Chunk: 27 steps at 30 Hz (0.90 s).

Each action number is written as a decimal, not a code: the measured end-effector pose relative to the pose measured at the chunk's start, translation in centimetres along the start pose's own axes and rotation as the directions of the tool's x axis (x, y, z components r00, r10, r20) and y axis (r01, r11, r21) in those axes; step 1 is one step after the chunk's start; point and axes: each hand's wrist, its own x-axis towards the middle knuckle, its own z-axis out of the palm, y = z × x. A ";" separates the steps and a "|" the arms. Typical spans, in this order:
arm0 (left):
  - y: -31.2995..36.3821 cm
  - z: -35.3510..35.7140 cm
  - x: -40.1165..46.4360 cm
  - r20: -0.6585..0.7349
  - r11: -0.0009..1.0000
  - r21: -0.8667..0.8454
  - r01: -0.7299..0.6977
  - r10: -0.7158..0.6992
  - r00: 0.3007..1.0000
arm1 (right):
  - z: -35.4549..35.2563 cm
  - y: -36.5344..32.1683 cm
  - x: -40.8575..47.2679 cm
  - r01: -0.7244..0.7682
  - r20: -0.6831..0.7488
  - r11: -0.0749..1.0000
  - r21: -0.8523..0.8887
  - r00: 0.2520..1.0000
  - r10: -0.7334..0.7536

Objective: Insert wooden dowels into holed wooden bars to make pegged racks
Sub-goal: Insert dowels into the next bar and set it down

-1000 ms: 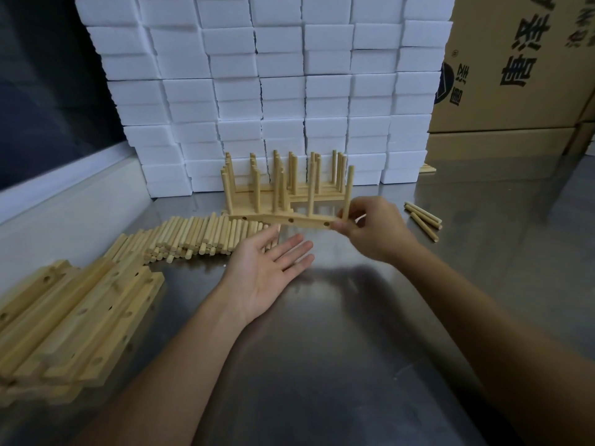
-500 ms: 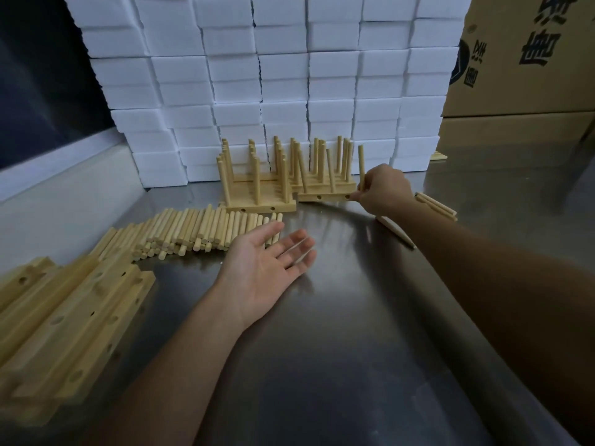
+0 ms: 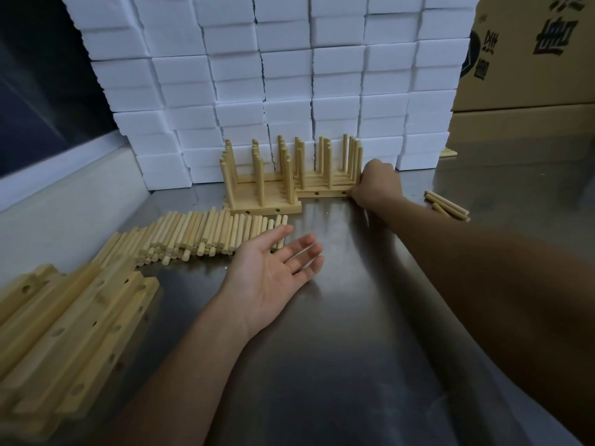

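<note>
Finished pegged racks [image 3: 264,201] stand in two groups on the steel table in front of the white blocks. My right hand [image 3: 375,181] grips the right end of the pegged rack [image 3: 322,192] at the front of the right group, which rests on the table. My left hand [image 3: 273,268] lies palm up with straight fingers, holding nothing, just right of a row of loose dowels [image 3: 199,233]. A pile of holed wooden bars [image 3: 64,333] fills the near left corner.
A wall of stacked white foam blocks [image 3: 273,75] closes the back. Cardboard boxes [image 3: 531,59] stand at the back right. A few loose dowels [image 3: 447,206] lie to the right of my right arm. A raised ledge [image 3: 64,201] runs along the left.
My right hand carried the newly pegged rack away from me and set it down against the right group of racks. My left hand stayed palm up.
</note>
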 end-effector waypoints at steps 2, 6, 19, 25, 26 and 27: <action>0.0 0.0 0.1 -0.002 1.000 -0.002 0.006 -0.006 1.000 | 0.4 0.1 0.0 -0.018 -0.030 1.000 0.002 0.999 0.018; 0.0 -0.1 0.1 -0.003 1.000 -0.005 0.013 -0.013 1.000 | 0.5 -0.4 -0.3 -0.043 -0.077 0.998 -0.038 0.996 0.040; 0.0 0.1 -0.1 -0.001 1.000 0.002 0.013 -0.013 1.000 | -1.2 -2.2 -5.3 0.076 0.019 0.994 -0.077 0.997 -0.075; -0.1 0.1 -0.1 -0.017 1.000 0.023 -0.003 0.003 1.000 | -2.0 -2.9 -11.2 0.101 0.020 0.973 0.207 0.994 -0.107; -0.1 0.1 -0.2 -0.023 1.000 0.029 -0.006 0.007 1.000 | -2.3 -2.8 -12.1 0.099 0.013 0.966 0.240 0.994 -0.105; -0.2 0.1 -0.2 -0.029 0.999 0.034 -0.008 0.009 1.000 | -2.5 -2.5 -13.0 0.097 0.007 0.956 0.278 0.995 -0.103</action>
